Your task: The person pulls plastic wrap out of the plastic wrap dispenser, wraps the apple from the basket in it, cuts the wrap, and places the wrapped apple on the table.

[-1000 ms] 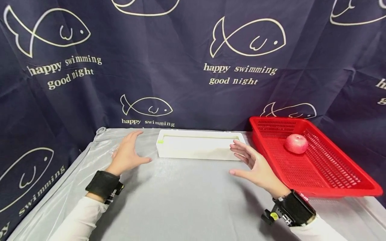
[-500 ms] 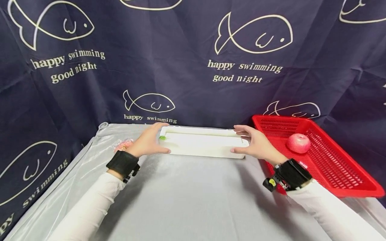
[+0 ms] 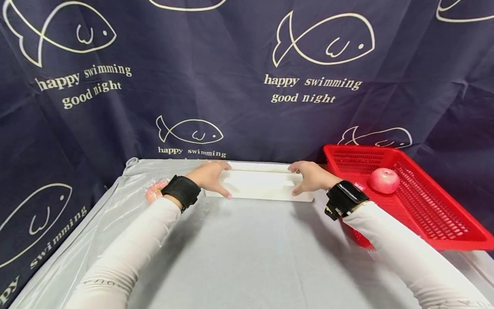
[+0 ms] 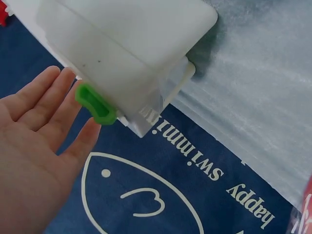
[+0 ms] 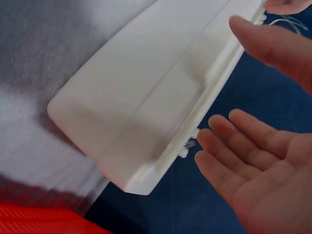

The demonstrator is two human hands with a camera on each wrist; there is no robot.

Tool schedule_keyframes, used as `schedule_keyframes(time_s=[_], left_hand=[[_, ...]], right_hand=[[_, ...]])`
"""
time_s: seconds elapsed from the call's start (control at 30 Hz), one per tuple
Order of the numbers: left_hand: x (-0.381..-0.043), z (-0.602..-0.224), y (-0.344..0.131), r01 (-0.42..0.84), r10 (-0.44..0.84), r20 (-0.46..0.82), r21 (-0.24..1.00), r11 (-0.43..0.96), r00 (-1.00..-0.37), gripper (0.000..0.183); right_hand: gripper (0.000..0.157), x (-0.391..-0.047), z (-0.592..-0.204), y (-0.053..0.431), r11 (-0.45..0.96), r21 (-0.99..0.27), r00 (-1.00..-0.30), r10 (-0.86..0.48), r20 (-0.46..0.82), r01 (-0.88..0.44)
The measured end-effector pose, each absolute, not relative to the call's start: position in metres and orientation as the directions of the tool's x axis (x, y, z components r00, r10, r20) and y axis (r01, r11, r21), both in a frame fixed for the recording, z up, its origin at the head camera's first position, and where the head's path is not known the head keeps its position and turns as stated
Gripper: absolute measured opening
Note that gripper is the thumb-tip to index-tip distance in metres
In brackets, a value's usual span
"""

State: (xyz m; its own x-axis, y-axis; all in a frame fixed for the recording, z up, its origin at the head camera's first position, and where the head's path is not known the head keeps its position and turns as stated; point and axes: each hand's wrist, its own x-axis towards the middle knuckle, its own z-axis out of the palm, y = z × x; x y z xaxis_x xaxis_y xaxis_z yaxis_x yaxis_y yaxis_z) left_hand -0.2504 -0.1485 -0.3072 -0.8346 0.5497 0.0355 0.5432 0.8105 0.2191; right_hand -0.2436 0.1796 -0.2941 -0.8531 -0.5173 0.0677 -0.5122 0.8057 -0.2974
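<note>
A long white box (image 3: 266, 191) with a recess along its top stands at the back of the table. A green slider (image 4: 96, 103) sits near one end, and clear film shows at that end in the left wrist view. My left hand (image 3: 210, 177) spans the box near its left end, fingers over the back edge and thumb at the front. The left fingertips lie by the slider. My right hand (image 3: 311, 177) spans the right part, thumb towards the front. In the right wrist view its fingers (image 5: 234, 148) are extended, loosely bent, and hold nothing.
On the right stands a red perforated basket (image 3: 420, 246) with a pink apple (image 3: 384, 180) in it. Left of the box lies a reddish thing in clear plastic (image 3: 155, 191). A dark fish-print curtain (image 3: 247, 107) hangs behind the grey-covered table (image 3: 247, 257).
Both hands have come forward from beside the box to its ends, then moved inward along it, nearer to each other. The box stays at the back of the table.
</note>
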Motion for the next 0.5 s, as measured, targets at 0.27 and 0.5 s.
schedule_keyframes(time_s=[0.27, 0.5], left_hand=[[-0.258, -0.31, -0.142, 0.516, 0.533, -0.022, 0.218, 0.829, -0.846, 0.093], [-0.266, -0.305, -0.145, 0.456, 0.496, -0.061, 0.31, 0.834, -0.866, 0.076]], right_hand=[[0.071, -0.253, -0.304, 0.185, 0.811, -0.284, -0.849, -0.529, 0.015, -0.511], [0.073, -0.261, -0.303, 0.188, 0.805, -0.264, -0.834, -0.552, -0.007, -0.531]])
